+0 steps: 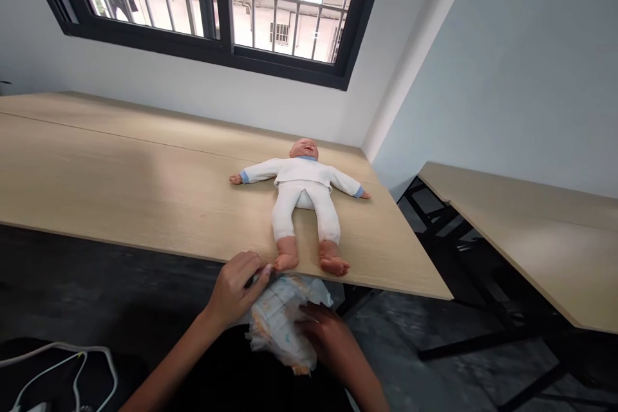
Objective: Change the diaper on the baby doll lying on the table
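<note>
A baby doll (303, 199) in a white top and white trousers lies on its back on the wooden table (120, 174), arms spread, feet at the near edge. Just below that edge I hold a crumpled white diaper (280, 318) with both hands. My left hand (236, 286) pinches its upper left part, right beside the doll's foot. My right hand (326, 335) has its fingers curled onto the diaper's right side.
A second wooden table (531, 232) stands to the right, with a gap of dark floor and black frame legs between. A barred window (217, 0) sits above the wall behind. White cables (72, 367) lie at the lower left.
</note>
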